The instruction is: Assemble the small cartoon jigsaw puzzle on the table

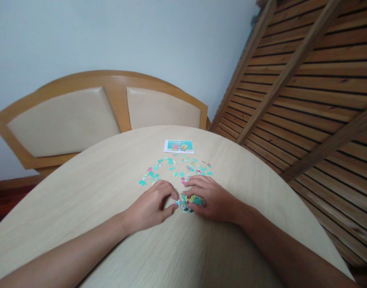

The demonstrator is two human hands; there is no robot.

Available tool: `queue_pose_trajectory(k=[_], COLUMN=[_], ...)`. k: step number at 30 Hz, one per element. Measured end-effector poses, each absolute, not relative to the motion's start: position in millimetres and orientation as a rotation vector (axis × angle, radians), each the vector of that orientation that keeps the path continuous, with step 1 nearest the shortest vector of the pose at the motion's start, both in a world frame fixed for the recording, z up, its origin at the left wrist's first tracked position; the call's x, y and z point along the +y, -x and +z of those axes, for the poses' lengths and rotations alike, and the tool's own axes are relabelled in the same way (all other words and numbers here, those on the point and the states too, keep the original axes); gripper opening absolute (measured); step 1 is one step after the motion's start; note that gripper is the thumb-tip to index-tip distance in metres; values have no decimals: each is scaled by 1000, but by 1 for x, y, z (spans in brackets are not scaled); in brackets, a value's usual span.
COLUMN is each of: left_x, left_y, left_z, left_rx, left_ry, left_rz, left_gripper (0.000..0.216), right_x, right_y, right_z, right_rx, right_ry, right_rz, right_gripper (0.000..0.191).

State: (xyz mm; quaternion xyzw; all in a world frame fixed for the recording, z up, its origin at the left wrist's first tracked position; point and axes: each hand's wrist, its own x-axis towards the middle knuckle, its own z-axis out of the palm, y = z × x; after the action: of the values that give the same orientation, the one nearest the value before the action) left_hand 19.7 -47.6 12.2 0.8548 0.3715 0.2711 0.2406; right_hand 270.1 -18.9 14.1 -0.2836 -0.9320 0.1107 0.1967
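Note:
Between the thumb and forefinger of my left hand (152, 204) is a small jigsaw piece (178, 203), pale and teal, right at the left edge of a joined puzzle section (190, 198). That section lies flat on the table and carries yellow, teal and black print. My right hand (212, 198) grips it from the right, thumb on its lower part and bent fingers over its top. The right palm and fingers hide much of the section. Just beyond my right fingertips lies a pink puzzle piece (182, 181).
Loose jigsaw pieces (153, 176) lie in an arc beyond my hands, more (198, 164) to the right. Behind them is a printed picture card (180, 146). A round wooden table (111, 180) carries everything. A padded bench back (117, 104) and slatted wooden panel (297, 80) stand past its edge.

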Motion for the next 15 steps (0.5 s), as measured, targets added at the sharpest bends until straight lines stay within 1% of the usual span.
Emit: queue_pose_trajectory(k=[10, 15], left_x=[-46, -46], left_y=[-22, -22], left_z=[9, 8], left_rx=[1084, 1121], left_ry=[-2354, -2358], left_rz=[775, 784], left_gripper=[7, 10], right_x=[-18, -19], right_y=[-269, -269], right_z=[16, 17], right_rx=[-2621, -2617], right_ry=[748, 742], right_rz=[364, 380], right_gripper=[27, 26])
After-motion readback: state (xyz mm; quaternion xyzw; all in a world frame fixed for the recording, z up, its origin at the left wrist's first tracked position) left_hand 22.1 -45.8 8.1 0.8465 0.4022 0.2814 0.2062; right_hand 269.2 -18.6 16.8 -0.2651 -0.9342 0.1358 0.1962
